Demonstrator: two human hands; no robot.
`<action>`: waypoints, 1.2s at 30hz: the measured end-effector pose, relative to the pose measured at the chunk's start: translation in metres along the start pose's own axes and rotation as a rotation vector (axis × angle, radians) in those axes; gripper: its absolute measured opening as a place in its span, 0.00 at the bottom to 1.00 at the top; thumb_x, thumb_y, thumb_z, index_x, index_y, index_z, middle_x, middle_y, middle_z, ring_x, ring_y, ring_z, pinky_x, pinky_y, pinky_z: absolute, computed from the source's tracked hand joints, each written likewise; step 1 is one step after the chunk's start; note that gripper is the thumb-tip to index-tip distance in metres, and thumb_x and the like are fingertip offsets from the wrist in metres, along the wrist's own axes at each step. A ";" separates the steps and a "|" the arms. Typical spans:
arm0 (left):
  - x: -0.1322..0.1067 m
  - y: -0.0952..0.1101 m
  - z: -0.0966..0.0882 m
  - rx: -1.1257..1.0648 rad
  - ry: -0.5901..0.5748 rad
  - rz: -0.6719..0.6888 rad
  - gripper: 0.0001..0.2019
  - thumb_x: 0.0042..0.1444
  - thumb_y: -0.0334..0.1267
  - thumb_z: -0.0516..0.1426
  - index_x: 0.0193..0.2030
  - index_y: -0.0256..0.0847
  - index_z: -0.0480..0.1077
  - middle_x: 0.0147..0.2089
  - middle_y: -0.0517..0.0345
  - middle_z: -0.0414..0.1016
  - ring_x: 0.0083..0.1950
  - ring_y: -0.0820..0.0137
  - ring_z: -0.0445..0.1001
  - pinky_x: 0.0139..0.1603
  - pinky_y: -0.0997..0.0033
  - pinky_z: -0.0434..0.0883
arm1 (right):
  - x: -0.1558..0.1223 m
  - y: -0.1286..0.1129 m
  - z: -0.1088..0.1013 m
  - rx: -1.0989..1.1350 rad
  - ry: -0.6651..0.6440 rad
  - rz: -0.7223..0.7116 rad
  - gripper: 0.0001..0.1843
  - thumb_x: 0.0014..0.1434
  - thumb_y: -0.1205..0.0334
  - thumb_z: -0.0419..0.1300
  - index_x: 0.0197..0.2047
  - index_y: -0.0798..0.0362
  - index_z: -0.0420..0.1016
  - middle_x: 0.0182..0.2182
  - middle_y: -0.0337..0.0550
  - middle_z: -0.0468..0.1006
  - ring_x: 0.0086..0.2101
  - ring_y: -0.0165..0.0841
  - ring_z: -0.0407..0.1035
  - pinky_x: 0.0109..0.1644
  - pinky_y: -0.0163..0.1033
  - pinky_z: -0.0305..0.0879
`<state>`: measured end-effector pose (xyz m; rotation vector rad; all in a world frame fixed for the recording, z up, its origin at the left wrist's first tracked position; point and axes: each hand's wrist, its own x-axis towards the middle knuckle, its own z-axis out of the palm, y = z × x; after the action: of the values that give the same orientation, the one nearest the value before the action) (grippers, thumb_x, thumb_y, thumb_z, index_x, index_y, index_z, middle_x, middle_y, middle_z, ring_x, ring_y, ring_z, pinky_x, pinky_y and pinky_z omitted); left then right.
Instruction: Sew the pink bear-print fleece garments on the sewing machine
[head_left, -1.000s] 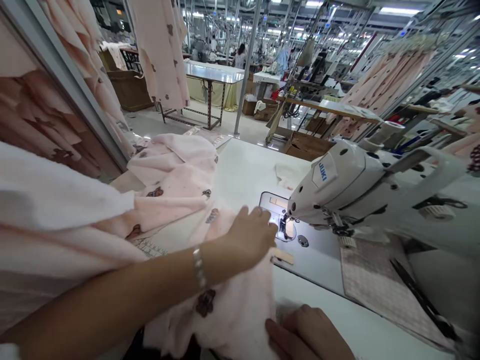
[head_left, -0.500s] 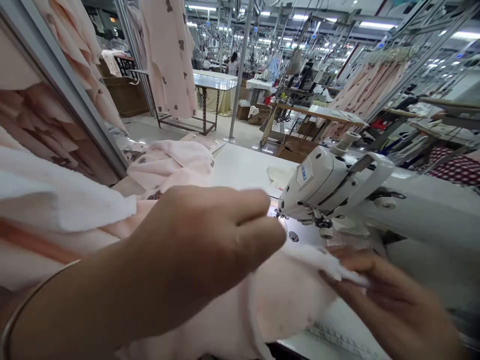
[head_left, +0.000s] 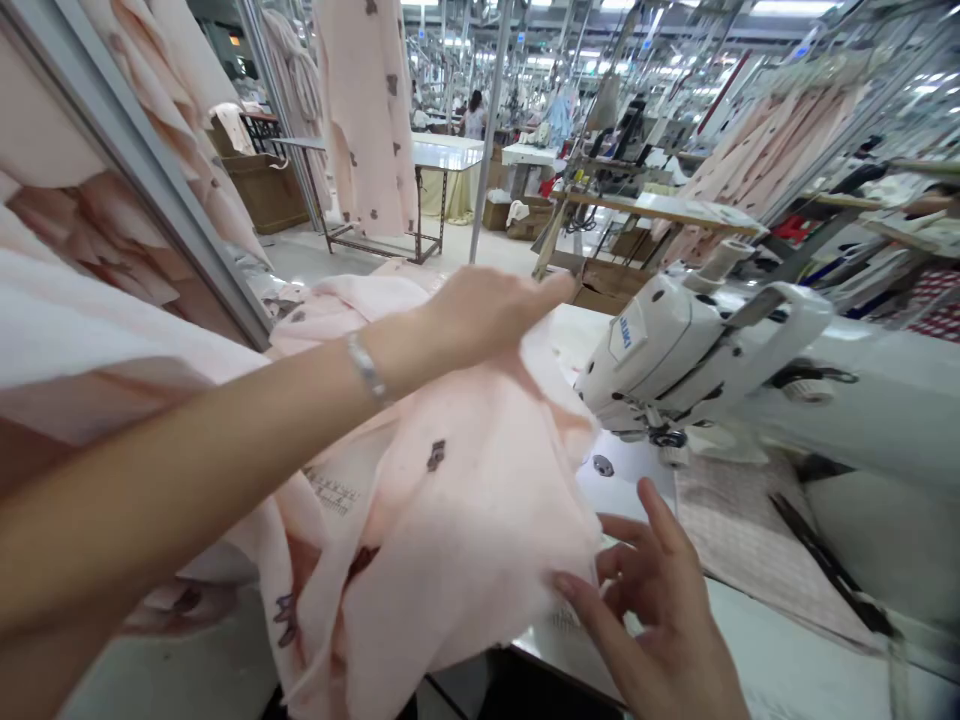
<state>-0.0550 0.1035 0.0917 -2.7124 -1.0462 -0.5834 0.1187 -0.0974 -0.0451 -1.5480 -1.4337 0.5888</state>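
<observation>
My left hand [head_left: 487, 310] reaches forward over the white table [head_left: 780, 670], its fingers closed on the upper edge of a pale pink printed fabric piece [head_left: 457, 520], which it holds lifted. The cloth hangs down in front of me in loose folds. My right hand [head_left: 660, 600] sits low at the front, fingers spread, its fingertips touching the cloth's lower right edge. A white sewing machine [head_left: 690, 350] stands just right of the raised cloth, its needle area partly hidden by the fabric.
More pink fabric [head_left: 352, 300] is heaped at the table's far left. Pink garments [head_left: 367, 110] hang from a rail behind. A grey metal post [head_left: 142, 170] slants at the left. A checked mat [head_left: 742, 540] lies under the machine. Other workstations and a person [head_left: 474, 112] stand far back.
My left hand has gone from pressing the cloth near the needle to lifting it up and forward. My right hand let go of the white edge and now has spread fingers.
</observation>
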 end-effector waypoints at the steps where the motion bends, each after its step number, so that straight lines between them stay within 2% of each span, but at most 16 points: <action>1: 0.006 -0.004 0.017 0.047 -0.037 0.001 0.07 0.58 0.28 0.50 0.42 0.39 0.64 0.26 0.59 0.69 0.28 0.71 0.68 0.26 0.74 0.56 | 0.003 0.009 -0.005 -0.023 0.008 -0.010 0.42 0.55 0.54 0.62 0.67 0.41 0.45 0.38 0.41 0.74 0.22 0.26 0.66 0.23 0.33 0.68; 4: 0.003 0.002 0.037 0.085 -0.031 -0.003 0.06 0.60 0.32 0.51 0.44 0.40 0.62 0.29 0.60 0.71 0.27 0.71 0.69 0.25 0.75 0.54 | 0.009 0.023 -0.016 -0.096 -0.039 -0.046 0.35 0.58 0.55 0.59 0.66 0.42 0.49 0.37 0.40 0.74 0.26 0.27 0.68 0.28 0.33 0.69; 6: -0.009 0.009 0.024 0.075 0.024 0.002 0.06 0.60 0.35 0.51 0.44 0.42 0.61 0.30 0.62 0.71 0.27 0.73 0.69 0.26 0.76 0.55 | 0.011 0.020 -0.019 -0.191 -0.111 -0.109 0.30 0.57 0.55 0.60 0.62 0.43 0.57 0.34 0.39 0.74 0.29 0.30 0.69 0.31 0.35 0.70; 8: -0.018 0.013 0.002 0.123 0.067 0.007 0.07 0.60 0.37 0.51 0.45 0.44 0.61 0.30 0.64 0.69 0.26 0.75 0.67 0.27 0.77 0.56 | 0.011 0.013 -0.017 -0.257 -0.218 -0.176 0.17 0.55 0.54 0.61 0.49 0.43 0.70 0.31 0.39 0.72 0.31 0.32 0.69 0.33 0.36 0.70; 10: -0.016 0.013 -0.012 0.229 0.092 -0.008 0.10 0.59 0.38 0.51 0.47 0.44 0.62 0.28 0.63 0.67 0.25 0.74 0.65 0.27 0.76 0.55 | 0.008 0.008 -0.013 -0.215 -0.369 -0.194 0.07 0.57 0.53 0.60 0.37 0.45 0.73 0.30 0.39 0.71 0.33 0.32 0.70 0.34 0.35 0.70; 11: -0.011 0.011 -0.012 0.273 0.053 -0.019 0.11 0.59 0.37 0.52 0.49 0.43 0.62 0.27 0.63 0.67 0.24 0.73 0.65 0.26 0.75 0.56 | 0.007 0.007 -0.011 -0.176 -0.413 -0.186 0.06 0.58 0.54 0.58 0.36 0.45 0.73 0.32 0.39 0.72 0.34 0.32 0.70 0.36 0.35 0.70; 12: -0.004 0.009 -0.007 0.298 -0.016 -0.033 0.14 0.58 0.34 0.52 0.51 0.42 0.62 0.26 0.61 0.66 0.25 0.72 0.65 0.27 0.74 0.56 | 0.005 0.009 -0.010 -0.151 -0.406 -0.180 0.07 0.60 0.55 0.57 0.41 0.45 0.72 0.36 0.40 0.73 0.36 0.32 0.70 0.38 0.34 0.71; 14: 0.011 0.006 0.013 0.297 -0.163 -0.063 0.17 0.55 0.29 0.53 0.52 0.37 0.62 0.30 0.56 0.69 0.29 0.69 0.68 0.29 0.72 0.59 | 0.002 0.015 -0.010 -0.209 -0.260 -0.198 0.16 0.62 0.57 0.55 0.54 0.45 0.66 0.47 0.45 0.70 0.43 0.34 0.69 0.41 0.36 0.70; 16: 0.019 0.007 0.037 0.248 -0.181 -0.083 0.16 0.55 0.26 0.54 0.52 0.35 0.63 0.41 0.48 0.70 0.39 0.64 0.70 0.36 0.68 0.62 | 0.000 0.022 -0.013 -0.362 -0.076 -0.284 0.20 0.62 0.59 0.55 0.57 0.47 0.64 0.51 0.48 0.67 0.45 0.35 0.67 0.42 0.38 0.68; 18: 0.013 0.013 0.055 0.144 -0.169 -0.021 0.11 0.56 0.26 0.53 0.45 0.36 0.67 0.46 0.47 0.69 0.43 0.64 0.68 0.41 0.65 0.62 | 0.001 0.026 -0.016 -0.471 -0.054 -0.425 0.15 0.61 0.59 0.56 0.51 0.49 0.69 0.42 0.46 0.71 0.39 0.34 0.67 0.38 0.39 0.65; 20: -0.003 0.023 0.064 -0.046 -0.301 0.132 0.07 0.55 0.27 0.55 0.39 0.39 0.70 0.43 0.52 0.70 0.43 0.65 0.67 0.43 0.65 0.60 | 0.003 0.027 -0.015 -0.504 -0.140 -0.538 0.10 0.60 0.61 0.56 0.46 0.50 0.71 0.30 0.40 0.70 0.32 0.31 0.65 0.34 0.38 0.59; 23: -0.029 0.035 0.070 -0.269 -0.467 0.360 0.03 0.53 0.31 0.59 0.34 0.43 0.72 0.39 0.58 0.72 0.44 0.65 0.66 0.47 0.63 0.58 | 0.007 0.022 -0.006 -0.530 -0.201 -0.517 0.11 0.60 0.64 0.56 0.47 0.49 0.71 0.27 0.37 0.69 0.29 0.31 0.63 0.35 0.39 0.54; 26: -0.040 0.039 0.076 -0.319 -0.418 0.427 0.04 0.57 0.30 0.55 0.31 0.41 0.68 0.33 0.59 0.71 0.40 0.68 0.65 0.48 0.64 0.57 | 0.008 0.014 0.004 -0.524 -0.224 -0.443 0.09 0.60 0.64 0.56 0.44 0.48 0.72 0.28 0.36 0.71 0.30 0.31 0.63 0.38 0.40 0.51; 30: -0.042 0.042 0.088 -0.344 -0.349 0.408 0.06 0.62 0.29 0.48 0.34 0.39 0.62 0.29 0.60 0.69 0.29 0.71 0.61 0.37 0.68 0.59 | 0.001 0.005 0.004 -0.425 -0.351 -0.442 0.05 0.61 0.62 0.56 0.39 0.48 0.72 0.29 0.35 0.74 0.31 0.31 0.65 0.38 0.39 0.50; 33: -0.049 0.046 0.105 -0.277 -0.290 0.461 0.06 0.61 0.26 0.47 0.35 0.38 0.62 0.32 0.57 0.69 0.33 0.69 0.61 0.36 0.68 0.59 | -0.001 0.000 0.006 -0.372 -0.289 -0.395 0.09 0.59 0.52 0.59 0.37 0.48 0.73 0.27 0.35 0.75 0.30 0.32 0.66 0.36 0.39 0.50; 36: -0.058 0.048 0.123 -0.240 -0.215 0.439 0.08 0.62 0.27 0.46 0.36 0.37 0.64 0.37 0.54 0.70 0.37 0.68 0.62 0.41 0.68 0.61 | 0.002 -0.004 0.016 -0.372 -0.196 -0.216 0.15 0.53 0.45 0.63 0.31 0.49 0.73 0.21 0.35 0.73 0.25 0.33 0.65 0.35 0.40 0.49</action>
<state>-0.0253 0.0694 -0.0457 -3.1306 -0.4035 -0.3639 0.1036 -0.0905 -0.0487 -1.6192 -1.9171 0.3643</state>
